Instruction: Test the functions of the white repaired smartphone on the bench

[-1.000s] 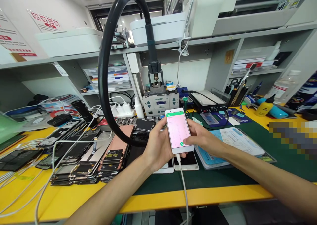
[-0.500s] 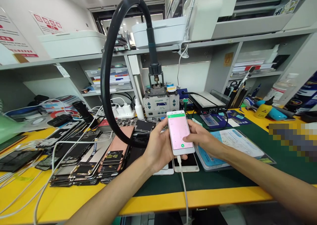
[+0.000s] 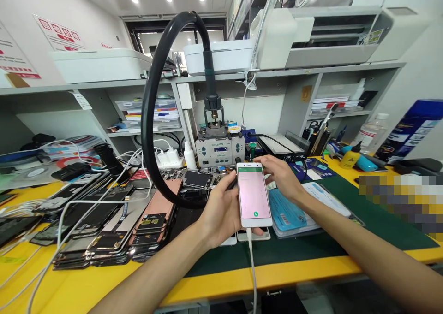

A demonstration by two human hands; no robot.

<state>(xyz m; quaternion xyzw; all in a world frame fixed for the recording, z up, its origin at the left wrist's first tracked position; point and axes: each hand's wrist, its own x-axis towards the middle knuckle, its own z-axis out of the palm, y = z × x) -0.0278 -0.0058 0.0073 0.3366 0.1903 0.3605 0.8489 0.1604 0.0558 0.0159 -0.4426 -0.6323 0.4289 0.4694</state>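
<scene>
My left hand (image 3: 221,208) is closed around a white smartphone (image 3: 254,189), holding it upright with the screen towards me. The screen shows a pale pink page with a green bar on top and a round green call button near the bottom. A white charging cable (image 3: 252,254) is plugged into its lower edge and hangs down past the table edge. Beside the phone's upper right corner is my right hand (image 3: 285,178), its fingers stretched out; whether they touch the phone's edge I cannot tell. Another phone (image 3: 265,235) lies partly hidden underneath.
Stacks of phone screens (image 3: 110,249) lie on the left. A hot-air rework station (image 3: 221,150) stands behind, its thick black hose (image 3: 147,120) arching at left. Plastic-wrapped blue packets (image 3: 287,208) lie right of the phone on the green mat (image 3: 380,217). A yellow bottle (image 3: 350,157) stands farther right.
My right thumb has left the lower screen, and the right hand has moved up to the phone's upper right corner. The keypad marks on the screen look fainter. The camera view has shifted slightly.
</scene>
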